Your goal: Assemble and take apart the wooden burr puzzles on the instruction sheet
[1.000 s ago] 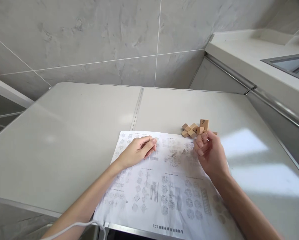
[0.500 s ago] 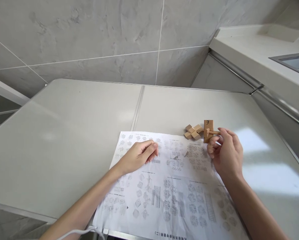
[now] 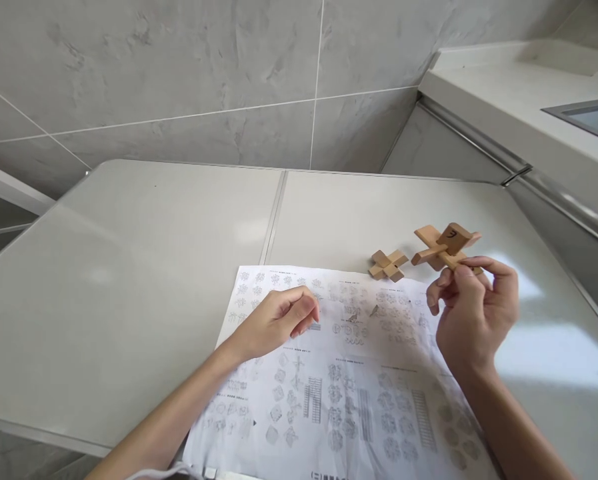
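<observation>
One left hand point(image 3: 279, 320) and one right hand point(image 3: 471, 327), two altogether. One smaller wooden puzzle point(image 3: 389, 266) and one larger wooden puzzle point(image 3: 451, 237), also two. One printed sheet point(image 3: 323, 373), one white cord point(image 3: 163, 473), one table point(image 3: 129, 287).

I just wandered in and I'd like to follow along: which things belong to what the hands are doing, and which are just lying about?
In use, it seems:
Larger wooden assembly, held by the right hand
Printed sheet, beneath the curled left hand

Lying about:
Smaller wooden cross, near the sheet's far edge; perhaps related
White cable, bottom left
</observation>
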### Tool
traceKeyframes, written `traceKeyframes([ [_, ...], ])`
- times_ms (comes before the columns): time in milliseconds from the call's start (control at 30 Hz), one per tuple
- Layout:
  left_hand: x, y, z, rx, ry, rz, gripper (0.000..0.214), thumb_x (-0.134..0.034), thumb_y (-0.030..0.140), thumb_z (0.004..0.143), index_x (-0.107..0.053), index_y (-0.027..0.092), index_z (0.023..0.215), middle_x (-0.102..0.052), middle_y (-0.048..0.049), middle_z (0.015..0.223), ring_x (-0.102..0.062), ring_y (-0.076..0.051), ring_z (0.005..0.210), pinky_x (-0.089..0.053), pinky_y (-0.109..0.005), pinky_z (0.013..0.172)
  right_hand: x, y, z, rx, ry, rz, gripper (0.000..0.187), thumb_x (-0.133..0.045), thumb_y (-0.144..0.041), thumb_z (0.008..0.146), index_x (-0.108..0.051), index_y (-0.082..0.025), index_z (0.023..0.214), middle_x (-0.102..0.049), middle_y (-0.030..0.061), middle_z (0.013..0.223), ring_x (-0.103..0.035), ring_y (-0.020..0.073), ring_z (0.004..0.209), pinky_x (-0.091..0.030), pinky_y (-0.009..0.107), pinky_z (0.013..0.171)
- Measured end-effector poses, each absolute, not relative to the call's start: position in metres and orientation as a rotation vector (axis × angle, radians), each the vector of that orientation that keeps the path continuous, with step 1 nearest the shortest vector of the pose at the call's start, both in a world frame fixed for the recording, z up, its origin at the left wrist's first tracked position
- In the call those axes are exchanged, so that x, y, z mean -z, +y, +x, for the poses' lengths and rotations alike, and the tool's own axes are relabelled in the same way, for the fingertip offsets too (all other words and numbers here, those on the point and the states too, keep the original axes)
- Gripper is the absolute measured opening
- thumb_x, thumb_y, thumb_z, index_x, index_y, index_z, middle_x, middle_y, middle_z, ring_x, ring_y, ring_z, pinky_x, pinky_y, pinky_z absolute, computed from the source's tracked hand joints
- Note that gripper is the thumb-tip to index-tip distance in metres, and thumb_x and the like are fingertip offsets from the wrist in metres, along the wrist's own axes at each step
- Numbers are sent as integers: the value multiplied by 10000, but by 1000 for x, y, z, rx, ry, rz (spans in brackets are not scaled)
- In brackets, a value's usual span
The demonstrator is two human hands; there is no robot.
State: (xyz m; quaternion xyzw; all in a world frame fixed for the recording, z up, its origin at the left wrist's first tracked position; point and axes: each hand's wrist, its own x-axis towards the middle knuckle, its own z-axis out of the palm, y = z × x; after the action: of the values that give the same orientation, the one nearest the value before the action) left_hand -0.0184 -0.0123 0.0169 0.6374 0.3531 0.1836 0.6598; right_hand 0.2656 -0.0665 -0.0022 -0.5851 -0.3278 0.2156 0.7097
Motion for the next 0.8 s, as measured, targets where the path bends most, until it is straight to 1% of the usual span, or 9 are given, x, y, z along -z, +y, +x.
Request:
traceKeyframes([
  [133, -15, -13, -20, -424, 759, 1437, 630, -459, 772, 1040, -662, 185, 930, -556, 9, 736, -467, -123, 620, -438, -289, 601, -5, -73, 260, -679, -829, -1194, 138, -714, -272, 937, -654, -280, 1061, -622, -54, 667, -523, 128, 479, -406, 252, 455],
  [233, -13, -14, -21, -419, 734, 1429, 661, -478, 813, 1006, -671, 183, 953, -564, 3, 754, -471, -126, 629, -425, -291, 601, -6, -76, 256, -861, -868, -1131, 156, -706, -277, 959, -683, -280, 1113, -652, -40, 661, -545, 146, 501, -413, 255, 456],
  [367, -13, -15, -21, -416, 709, 1419, 668, -472, 822, 1001, -661, 182, 961, -537, 16, 735, -456, -129, 631, -395, -288, 606, -4, -80, 250, -1064, -903, -1088, 173, -684, -312, 1001, -696, -277, 1170, -686, -25, 671, -553, 154, 496, -412, 260, 450],
  [533, -16, -16, -18, -428, 689, 1420, 657, -468, 821, 1003, -630, 185, 976, -505, 38, 695, -431, -126, 614, -364, -289, 600, -1, -83, 240, -1259, -878, -1047, 192, -706, -358, 999, -695, -255, 1160, -699, -7, 679, -561, 163, 496, -423, 273, 452],
  [600, -17, -17, -16, -431, 699, 1400, 650, -495, 831, 984, -613, 193, 1029, -505, 43, 712, -426, -126, 616, -356, -286, 593, 0, -85, 236, -1316, -875, -1026, 212, -722, -371, 991, -696, -249, 1162, -688, -7, 675, -569, 170, 507, -432, 280, 454],
  [700, -15, -18, -15, -440, 707, 1377, 662, -557, 838, 947, -571, 217, 1176, -498, 52, 744, -426, -129, 631, -364, -282, 593, 3, -89, 232, -1385, -912, -983, 202, -724, -379, 1010, -693, -252, 1164, -688, -7, 694, -584, 170, 525, -444, 282, 467],
  [767, -12, -18, -15, -448, 709, 1394, 724, -614, 836, 918, -533, 238, 1316, -572, 19, 840, -477, -136, 675, -402, -288, 626, 7, -91, 230, -1429, -951, -954, 178, -695, -367, 1048, -685, -255, 1186, -692, -8, 707, -598, 164, 542, -457, 281, 492],
  [800, -11, -18, -16, -455, 712, 1409, 775, -658, 832, 892, -506, 257, 1390, -629, -19, 953, -519, -142, 712, -430, -297, 655, 9, -92, 229, -1449, -969, -938, 171, -677, -359, 1066, -679, -256, 1202, -692, -9, 710, -606, 160, 550, -464, 279, 506],
])
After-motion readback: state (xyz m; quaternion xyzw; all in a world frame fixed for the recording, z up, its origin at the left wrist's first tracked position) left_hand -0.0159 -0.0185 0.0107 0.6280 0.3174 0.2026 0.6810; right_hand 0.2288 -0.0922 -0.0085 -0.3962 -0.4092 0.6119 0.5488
